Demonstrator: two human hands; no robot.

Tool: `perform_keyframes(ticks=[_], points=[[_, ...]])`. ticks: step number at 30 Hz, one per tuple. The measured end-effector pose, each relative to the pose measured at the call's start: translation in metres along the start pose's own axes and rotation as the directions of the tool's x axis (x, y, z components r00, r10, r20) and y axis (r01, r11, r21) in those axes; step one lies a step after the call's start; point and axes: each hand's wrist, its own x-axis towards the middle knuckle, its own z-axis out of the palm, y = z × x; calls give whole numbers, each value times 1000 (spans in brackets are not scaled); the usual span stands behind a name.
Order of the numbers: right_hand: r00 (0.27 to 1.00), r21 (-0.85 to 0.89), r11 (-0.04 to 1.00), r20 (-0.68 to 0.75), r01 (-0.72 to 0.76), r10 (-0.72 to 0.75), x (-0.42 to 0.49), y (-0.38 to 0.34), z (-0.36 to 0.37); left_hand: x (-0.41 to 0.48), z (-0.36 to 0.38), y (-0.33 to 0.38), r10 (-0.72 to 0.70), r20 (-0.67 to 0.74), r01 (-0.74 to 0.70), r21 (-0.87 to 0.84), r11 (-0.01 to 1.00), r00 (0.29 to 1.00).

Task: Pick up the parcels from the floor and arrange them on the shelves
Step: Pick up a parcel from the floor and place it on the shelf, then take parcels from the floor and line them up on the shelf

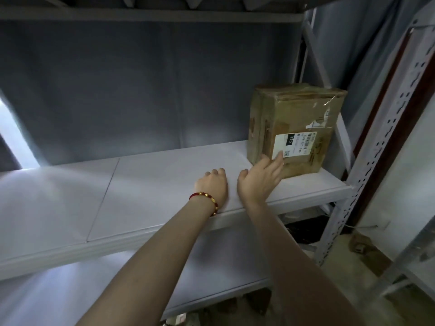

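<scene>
A brown cardboard parcel (299,123) with a white shipping label stands upright at the right end of a white shelf (146,184), close to the corner post. My right hand (260,178) has straight fingers, and its fingertips touch the lower front of the parcel by the label. My left hand (213,187), with a red and gold bead bracelet on the wrist, lies on the shelf to the left of the right hand. Its fingers are curled under and hold nothing.
A grey perforated metal post (376,165) rises at the right of the shelf. A lower white shelf (211,274) sits beneath. Dark items lie low at the right, and the floor (357,262) shows beyond the post. A grey backdrop hangs behind the shelves.
</scene>
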Motion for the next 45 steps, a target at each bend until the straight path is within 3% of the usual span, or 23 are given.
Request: perform_keyframes(ticks=[8, 16, 22, 28, 35, 41, 45], points=[[971, 70, 989, 193, 129, -140, -99, -70, -11, -82, -20, -72, -93, -30, 95, 64, 993, 995], [949, 300, 936, 190, 186, -250, -231, -116, -40, -192, -22, -140, -121, -12, 122, 140, 983, 993], [885, 314, 917, 314, 246, -345, -341, -119, -43, -281, 10, -189, -222, 49, 209, 191, 959, 974], [713, 273, 923, 586, 273, -384, -427, -123, -25, -344, 46, -237, -370, 116, 347, 181, 920, 922], [541, 358, 835, 641, 417, -545, -497, -127, 39, -370, 99, -286, -435, 49, 414, 232, 880, 899], [361, 438, 736, 668, 516, -651, -610, -79, 117, -434, 229, -338, -576, 81, 536, 279, 797, 814], [227, 461, 665, 695, 588, -682, -679, -24, 173, -463, 336, -357, -605, 72, 572, 255, 780, 793]])
